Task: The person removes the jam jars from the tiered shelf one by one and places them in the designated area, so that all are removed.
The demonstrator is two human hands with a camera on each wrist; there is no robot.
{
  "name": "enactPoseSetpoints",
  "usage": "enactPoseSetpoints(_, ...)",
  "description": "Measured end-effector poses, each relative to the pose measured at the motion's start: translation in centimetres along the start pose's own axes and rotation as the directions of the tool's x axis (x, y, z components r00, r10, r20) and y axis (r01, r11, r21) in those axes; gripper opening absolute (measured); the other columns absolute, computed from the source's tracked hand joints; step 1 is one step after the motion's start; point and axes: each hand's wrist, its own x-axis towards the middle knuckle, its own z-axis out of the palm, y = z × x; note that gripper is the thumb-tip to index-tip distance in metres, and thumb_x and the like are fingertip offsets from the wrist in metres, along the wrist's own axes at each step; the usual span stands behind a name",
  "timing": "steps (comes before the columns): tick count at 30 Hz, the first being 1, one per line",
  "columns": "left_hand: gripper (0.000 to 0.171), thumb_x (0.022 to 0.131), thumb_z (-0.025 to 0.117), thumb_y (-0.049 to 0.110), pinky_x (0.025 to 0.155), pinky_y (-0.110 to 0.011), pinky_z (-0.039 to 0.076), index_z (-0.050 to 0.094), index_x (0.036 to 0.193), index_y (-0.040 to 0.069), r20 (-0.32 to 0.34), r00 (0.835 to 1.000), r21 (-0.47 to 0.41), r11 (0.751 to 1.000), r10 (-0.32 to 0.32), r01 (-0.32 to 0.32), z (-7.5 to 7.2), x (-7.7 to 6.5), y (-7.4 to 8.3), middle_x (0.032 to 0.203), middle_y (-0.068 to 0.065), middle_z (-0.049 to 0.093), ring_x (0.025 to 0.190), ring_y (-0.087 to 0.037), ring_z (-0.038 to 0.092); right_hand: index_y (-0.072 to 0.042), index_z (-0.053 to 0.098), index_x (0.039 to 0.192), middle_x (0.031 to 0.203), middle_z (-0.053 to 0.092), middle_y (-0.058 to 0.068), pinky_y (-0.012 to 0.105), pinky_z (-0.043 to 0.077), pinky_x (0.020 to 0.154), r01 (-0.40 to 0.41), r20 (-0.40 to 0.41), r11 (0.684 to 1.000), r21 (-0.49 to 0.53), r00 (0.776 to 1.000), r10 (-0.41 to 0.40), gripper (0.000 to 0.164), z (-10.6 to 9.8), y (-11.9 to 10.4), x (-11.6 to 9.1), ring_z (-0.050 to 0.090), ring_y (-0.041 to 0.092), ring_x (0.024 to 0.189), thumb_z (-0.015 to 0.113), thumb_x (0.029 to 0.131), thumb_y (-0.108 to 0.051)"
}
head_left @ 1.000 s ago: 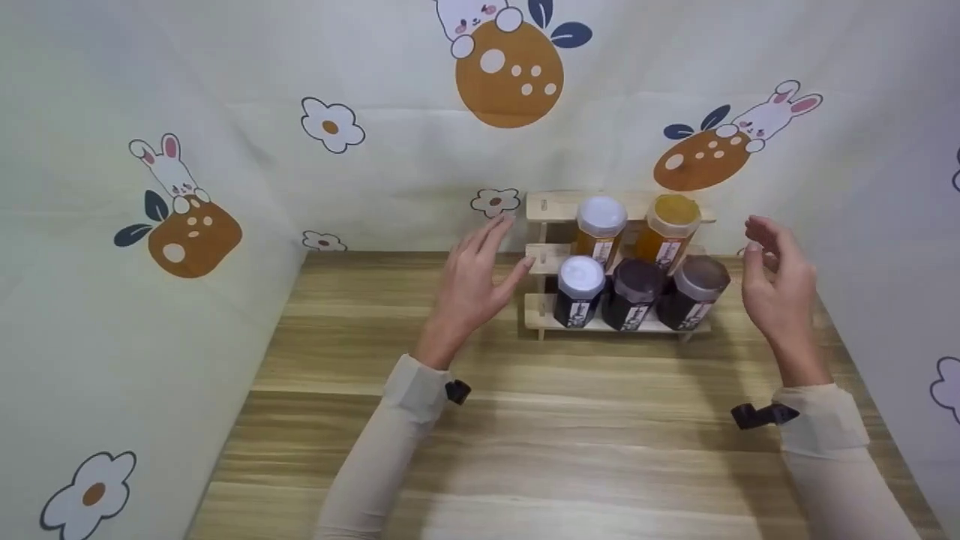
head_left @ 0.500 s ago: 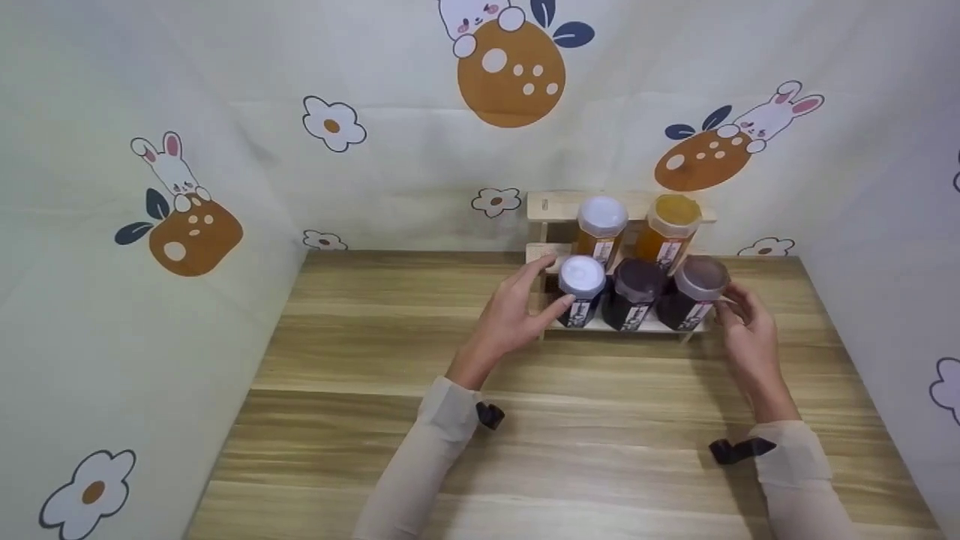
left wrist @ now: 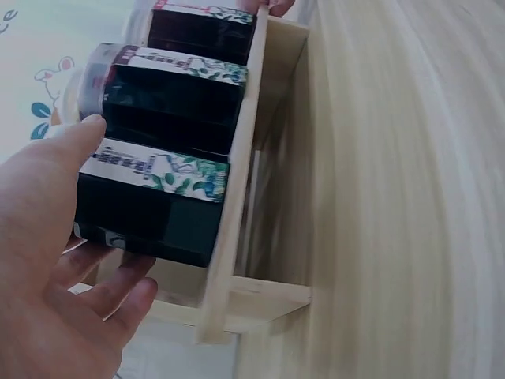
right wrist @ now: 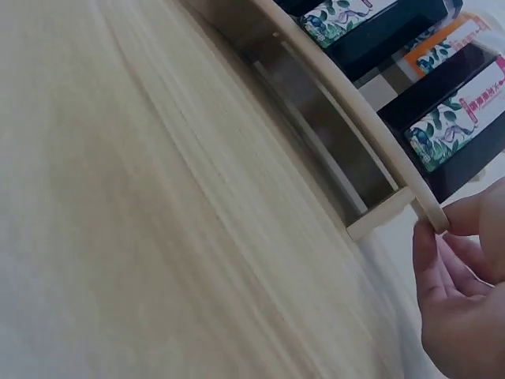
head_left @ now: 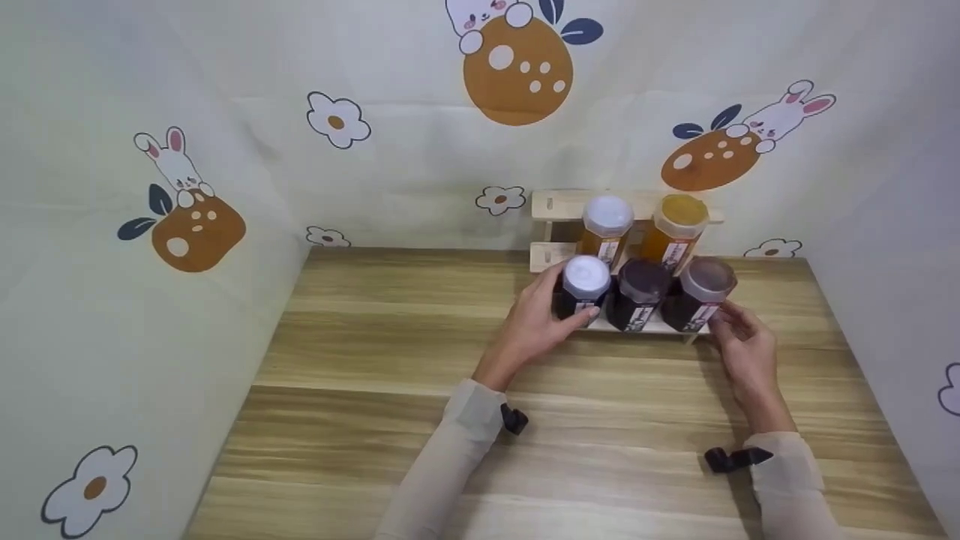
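A small tiered wooden rack [head_left: 546, 257] bears several lidded jars. My left hand [head_left: 529, 322] curls round the dark jar with a white lid [head_left: 586, 276] at the front left. In the left wrist view its thumb [left wrist: 88, 136] lies across the label side, and the fingers reach round the jar's outer side. My right hand [head_left: 748, 352] pinches the right end of the rack's lowest board [right wrist: 430, 207], close beside the dark jar with a brownish lid [head_left: 709, 281]. Between these two stands another dark jar [head_left: 641, 289].
Two amber jars stand on the tier behind, one with a white lid [head_left: 607, 217] and one with a yellow top [head_left: 681, 217]. The rack stands at the back of a wood-grain table [head_left: 390, 337], against a printed cloth backdrop [head_left: 405, 172].
Both hands have come in from either side of the rack. The left hand has taken hold of the front left jar, and the right hand has moved down to the lowest board's end.
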Motion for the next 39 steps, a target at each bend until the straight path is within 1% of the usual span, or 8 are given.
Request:
enactPoseSetpoints(5,0.095,0.088,0.083,0.063,0.125,-0.048,0.046,0.041,0.165,0.029,-0.013,0.997,0.003,0.997,-0.081,0.081,0.4,0.0,0.1,0.163,0.003,0.055,0.148,-0.019,0.056,-0.003,0.067,0.134,0.11,0.078,-0.016,0.015,0.061,0.09,-0.023,0.13,0.985,0.17,0.992,0.001,0.028,-0.2,0.5,0.2,0.071,-0.001,0.107,0.066,0.107,-0.009)
enactPoseSetpoints(9,0.093,0.087,0.083,0.065,0.122,-0.048,0.049,0.044,0.164,0.03,-0.034,0.99,0.033,0.99,-0.135,0.136,0.7,0.1,0.5,0.16,0.002,0.058,0.145,-0.02,0.059,-0.002,0.064,0.135,0.11,0.078,-0.016,0.018,0.063,0.088,-0.005,0.137,0.986,0.165,0.99,-0.018,0.028,-0.2,0.7,0.1,0.071,-0.001,0.106,0.065,0.108,-0.009)
enactPoseSetpoints(12,0.092,0.087,0.084,0.063,0.12,-0.048,0.05,0.046,0.163,0.029,-0.053,0.987,0.05,0.987,-0.151,0.153,0.8,0.1,0.9,0.158,0.001,0.06,0.143,-0.021,0.061,0.002,0.063,0.138,0.109,0.079,-0.016,0.019,0.063,0.087,0.0,0.129,0.989,0.149,0.991,-0.019,0.032,-0.2,0.7,0.1,0.072,0.0,0.104,0.065,0.108,-0.009)
enactPoseSetpoints(18,0.089,0.092,0.083,0.057,0.117,-0.049,0.054,0.042,0.165,0.026,-0.072,0.988,0.087,0.986,-0.135,0.141,1.0,-0.3,1.4,0.156,-0.005,0.063,0.139,-0.025,0.065,0.009,0.059,0.142,0.109,0.079,-0.017,0.019,0.064,0.087,0.018,0.124,0.993,0.12,0.992,-0.033,0.039,-0.1,0.7,0.1,0.073,0.0,0.104,0.065,0.108,-0.01)
enactPoseSetpoints(24,0.084,0.095,0.082,0.048,0.111,-0.048,0.058,0.042,0.163,0.019,-0.115,0.991,0.121,0.99,-0.063,0.077,0.9,-0.9,1.3,0.147,-0.012,0.069,0.131,-0.029,0.07,0.009,0.059,0.141,0.11,0.079,-0.014,0.019,0.064,0.084,0.039,0.125,0.989,0.141,0.991,-0.057,0.038,-0.2,0.7,0.1,0.073,0.002,0.099,0.064,0.108,-0.009)
enactPoseSetpoints(28,0.085,0.096,0.082,0.047,0.113,-0.048,0.057,0.042,0.162,0.013,-0.135,0.99,0.103,0.994,-0.028,0.042,0.0,-1.6,1.1,0.145,-0.015,0.07,0.131,-0.031,0.07,0.008,0.06,0.14,0.11,0.079,-0.012,0.02,0.064,0.082,0.046,0.124,0.989,0.142,0.99,-0.064,0.036,-0.1,0.7,0.0,0.073,0.003,0.098,0.063,0.109,-0.008)
enactPoseSetpoints(31,0.086,0.096,0.081,0.048,0.113,-0.046,0.057,0.042,0.162,0.01,-0.15,0.988,0.096,0.995,-0.024,0.038,-1.1,-2.2,1.0,0.145,-0.016,0.07,0.131,-0.031,0.071,0.008,0.06,0.14,0.11,0.079,-0.013,0.019,0.064,0.082,0.053,0.116,0.99,0.13,0.991,-0.068,0.036,0.0,0.7,0.0,0.074,0.003,0.097,0.063,0.109,-0.008)
enactPoseSetpoints(39,0.084,0.095,0.083,0.045,0.109,-0.041,0.06,0.042,0.162,0.014,-0.197,0.976,0.028,0.995,-0.09,0.097,-4.5,-2.9,0.0,0.149,-0.018,0.065,0.134,-0.03,0.068,0.008,0.059,0.141,0.108,0.079,-0.014,0.019,0.063,0.082,0.043,0.11,0.99,0.136,0.992,-0.058,0.036,0.0,0.6,0.0,0.073,0.003,0.096,0.063,0.109,-0.007)
